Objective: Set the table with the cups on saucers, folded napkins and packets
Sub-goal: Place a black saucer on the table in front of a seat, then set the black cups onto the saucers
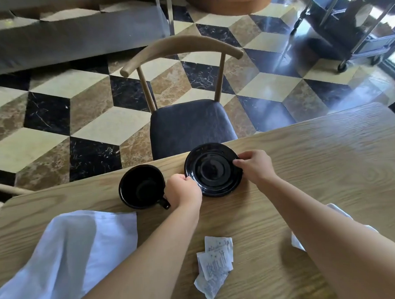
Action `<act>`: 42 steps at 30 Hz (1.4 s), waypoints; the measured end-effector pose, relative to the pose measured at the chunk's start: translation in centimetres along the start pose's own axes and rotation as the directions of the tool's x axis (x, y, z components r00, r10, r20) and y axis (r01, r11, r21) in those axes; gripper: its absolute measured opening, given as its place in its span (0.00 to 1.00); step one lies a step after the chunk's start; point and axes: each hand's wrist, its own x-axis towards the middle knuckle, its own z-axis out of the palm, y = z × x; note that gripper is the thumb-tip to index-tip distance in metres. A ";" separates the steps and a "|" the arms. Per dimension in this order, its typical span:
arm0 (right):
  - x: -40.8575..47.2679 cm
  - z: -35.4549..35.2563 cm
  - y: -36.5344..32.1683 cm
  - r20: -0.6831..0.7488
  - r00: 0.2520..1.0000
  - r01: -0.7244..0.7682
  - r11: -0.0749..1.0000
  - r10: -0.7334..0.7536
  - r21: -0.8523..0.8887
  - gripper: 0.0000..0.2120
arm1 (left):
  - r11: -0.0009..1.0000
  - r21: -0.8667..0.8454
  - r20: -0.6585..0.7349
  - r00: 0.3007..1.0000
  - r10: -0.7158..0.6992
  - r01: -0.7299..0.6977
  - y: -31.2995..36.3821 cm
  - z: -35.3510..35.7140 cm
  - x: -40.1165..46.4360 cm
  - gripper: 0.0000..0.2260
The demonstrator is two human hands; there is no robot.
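A black saucer (213, 169) lies empty near the far edge of the wooden table (316, 167). My left hand (182, 191) pinches its left rim and my right hand (255, 167) pinches its right rim. An empty black cup (142, 187) stands on the table just left of the saucer, its handle pointing toward my left hand. A white cloth napkin (68, 254) lies unfolded at the near left. Three white paper packets (215, 262) lie overlapping between my forearms. Another white napkin (298, 242) shows partly behind my right forearm.
A wooden chair with a dark seat (189, 125) stands tucked at the table's far edge, behind the saucer. A metal cart on wheels (349, 32) stands on the patterned floor at the far right. A chair arm (5, 189) shows at the left.
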 end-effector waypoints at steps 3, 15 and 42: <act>-0.2 0.1 0.3 0.000 1.000 -0.024 0.999 0.024 0.022 0.09 | 1.000 -0.007 0.005 1.000 0.019 -0.019 0.2 -0.1 -0.4 0.13; -8.7 0.8 1.5 -0.176 0.984 -0.001 0.993 0.021 0.118 0.25 | 0.970 -0.001 0.133 0.962 0.240 -0.242 -3.0 -3.1 -8.3 0.19; -35.1 -10.5 21.6 -0.245 0.943 -0.256 0.961 0.226 -0.101 0.17 | 0.974 0.225 0.558 0.814 -0.163 0.041 -21.0 -4.7 -25.7 0.03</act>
